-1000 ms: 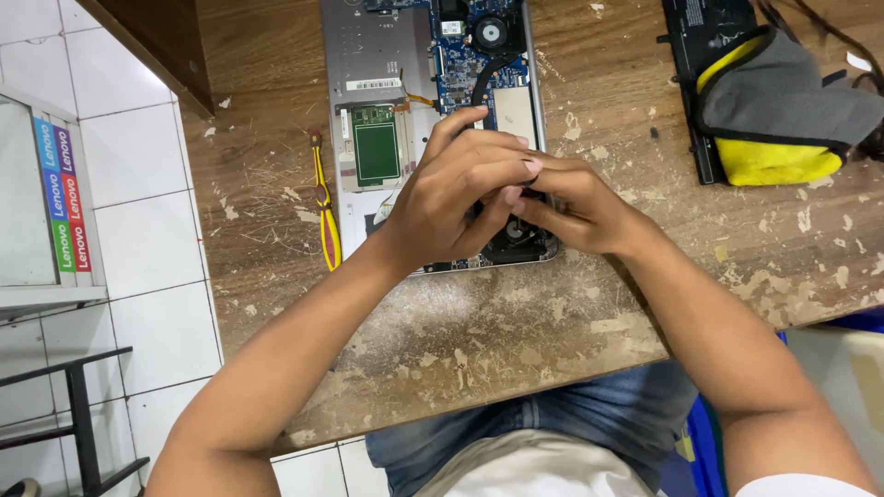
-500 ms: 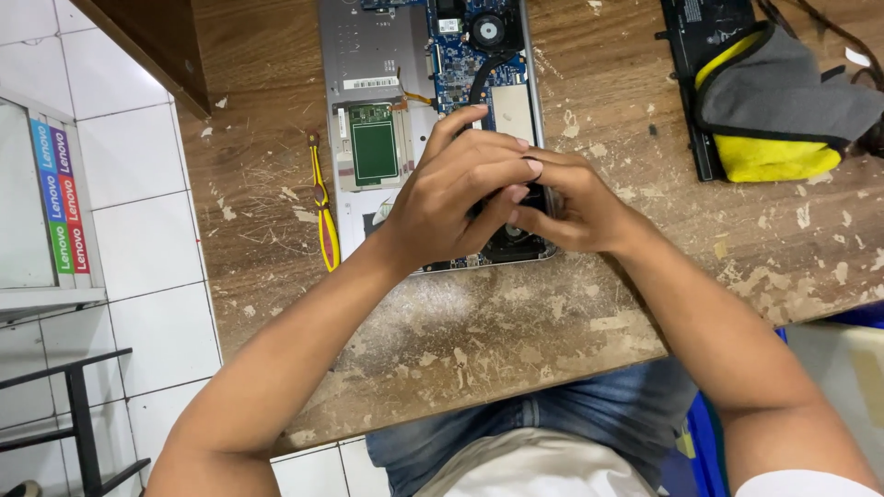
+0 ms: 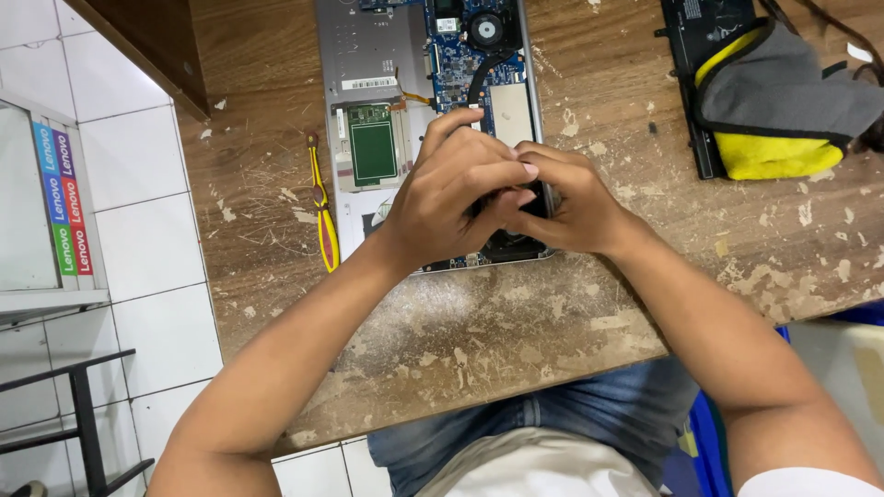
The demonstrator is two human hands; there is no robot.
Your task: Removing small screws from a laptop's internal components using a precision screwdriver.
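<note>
- At the far left we have a pair of yellow-handled pliers [image 3: 322, 216] lying on the worn wooden table [image 3: 516, 322], just beside the left edge of the opened laptop [image 3: 387, 74]; they sit apart from both hands and do not get in our way.
- The laptop lies bottom-up in the middle of the table with its cover off, so we see a green board [image 3: 373, 143], the blue circuit board [image 3: 460, 60] and a round fan [image 3: 485, 29] further from us.
- Our left hand [image 3: 451, 198] curls over the near right corner of the laptop, fingers bent and pressed down on a dark part underneath; we cannot tell just what it grips, because the knuckles hide it.
- Our right hand [image 3: 562, 202] meets it from the other side, fingertips tucked against the left fingers and closed on the same dark part [image 3: 511, 244], which rests inside the laptop's near edge.
- To do this well, we judge that we should work with even pressure from both sides and keep the pull level, since thin cables run close above the hands.
- Further right, a black flat battery pack [image 3: 686, 83] lies with a grey and yellow cloth pouch [image 3: 783, 101] on it, well clear.
- Our own hands block the view of the part, so we work by feel.
</note>
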